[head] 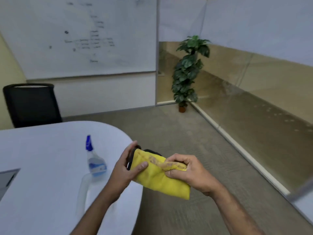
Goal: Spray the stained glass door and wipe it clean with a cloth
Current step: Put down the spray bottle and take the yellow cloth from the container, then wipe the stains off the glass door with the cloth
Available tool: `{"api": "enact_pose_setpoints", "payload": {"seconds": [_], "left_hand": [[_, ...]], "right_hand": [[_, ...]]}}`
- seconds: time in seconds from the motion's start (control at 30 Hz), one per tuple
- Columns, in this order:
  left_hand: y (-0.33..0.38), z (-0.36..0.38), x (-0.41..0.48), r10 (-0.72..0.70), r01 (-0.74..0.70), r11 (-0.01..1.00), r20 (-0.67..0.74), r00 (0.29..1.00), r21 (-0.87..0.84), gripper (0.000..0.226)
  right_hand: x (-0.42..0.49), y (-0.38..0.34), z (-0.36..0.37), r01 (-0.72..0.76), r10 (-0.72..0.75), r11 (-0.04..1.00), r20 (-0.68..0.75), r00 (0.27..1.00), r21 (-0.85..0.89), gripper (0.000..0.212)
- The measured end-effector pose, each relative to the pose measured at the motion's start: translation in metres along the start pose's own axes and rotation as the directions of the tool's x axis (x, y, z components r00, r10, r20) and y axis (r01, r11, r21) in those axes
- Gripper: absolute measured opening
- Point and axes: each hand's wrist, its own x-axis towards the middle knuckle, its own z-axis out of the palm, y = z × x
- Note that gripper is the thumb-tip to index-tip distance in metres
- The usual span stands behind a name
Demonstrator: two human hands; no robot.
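A folded yellow cloth (160, 181) with a dark edge and a brownish stain along its top fold is held between both hands, just past the table's rounded end. My left hand (126, 168) grips its left edge, thumb on the yellow face. My right hand (188, 170) pinches the stained top fold at the right. A clear spray bottle (94, 161) with a blue nozzle and blue label stands upright on the white table (42, 167), left of my left hand and apart from it. A glass wall (254, 102) with a frosted upper band runs along the right.
A black office chair (32, 104) stands behind the table at the left. A whiteboard (81, 36) with faint writing covers the back wall. A tall potted plant (188, 72) fills the corner by the glass. Grey carpet (177, 133) lies between table and glass.
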Motion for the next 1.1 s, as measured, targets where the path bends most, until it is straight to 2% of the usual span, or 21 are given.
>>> {"api": "enact_pose_setpoints", "payload": {"seconds": [0.1, 0.2, 0.33, 0.47, 0.5, 0.6, 0.67, 0.8, 0.9, 1.03, 1.1], "left_hand": [[0.034, 0.069, 0.003, -0.001, 0.003, 1.0, 0.201, 0.98, -0.01, 0.07], [0.058, 0.154, -0.002, 0.041, -0.024, 0.997, 0.24, 0.97, -0.071, 0.055], [0.088, 0.277, -0.019, 0.125, -0.095, 0.99, 0.333, 0.935, -0.105, 0.025], [0.119, 0.392, -0.031, 0.234, -0.17, 0.967, 0.402, 0.885, -0.188, 0.014], [0.127, 0.418, -0.033, 0.252, -0.178, 0.962, 0.422, 0.871, -0.208, 0.013], [0.144, 0.497, -0.037, 0.293, -0.176, 0.946, 0.487, 0.823, -0.272, 0.026], [0.151, 0.549, -0.039, 0.299, -0.15, 0.942, 0.542, 0.786, -0.301, 0.031], [0.156, 0.651, -0.041, 0.292, -0.105, 0.941, 0.618, 0.73, -0.321, 0.016], [0.16, 0.725, -0.04, 0.291, -0.072, 0.94, 0.672, 0.681, -0.334, 0.014], [0.183, 0.816, -0.041, 0.288, 0.001, 0.932, 0.739, 0.609, -0.364, 0.029], [0.199, 0.858, -0.041, 0.29, 0.031, 0.927, 0.767, 0.573, -0.374, 0.032]], "right_hand": [[-0.061, 0.001, -0.065, -0.018, 0.021, 0.999, -0.078, 0.997, 0.043, 0.019], [-0.126, 0.01, -0.129, -0.034, 0.05, 0.997, -0.238, 0.97, 0.067, 0.019], [-0.214, 0.028, -0.206, -0.083, 0.098, 0.995, -0.434, 0.895, 0.054, 0.014], [-0.293, 0.044, -0.275, -0.155, 0.128, 0.988, -0.585, 0.801, 0.004, 0.006], [-0.312, 0.046, -0.29, -0.165, 0.125, 0.986, -0.623, 0.772, -0.006, 0.011], [-0.368, 0.052, -0.332, -0.195, 0.103, 0.98, -0.714, 0.693, -0.048, 0.018], [-0.403, 0.057, -0.36, -0.235, 0.1, 0.97, -0.781, 0.616, -0.061, 0.019], [-0.459, 0.068, -0.412, -0.246, 0.089, 0.969, -0.871, 0.484, -0.038, 0.016], [-0.495, 0.069, -0.447, -0.23, 0.044, 0.972, -0.934, 0.355, -0.042, 0.012], [-0.534, 0.065, -0.493, -0.23, 0.025, 0.973, -0.986, 0.164, -0.014, 0.033], [-0.553, 0.06, -0.519, -0.24, -0.016, 0.97, -0.996, 0.091, -0.037, 0.03]]}}
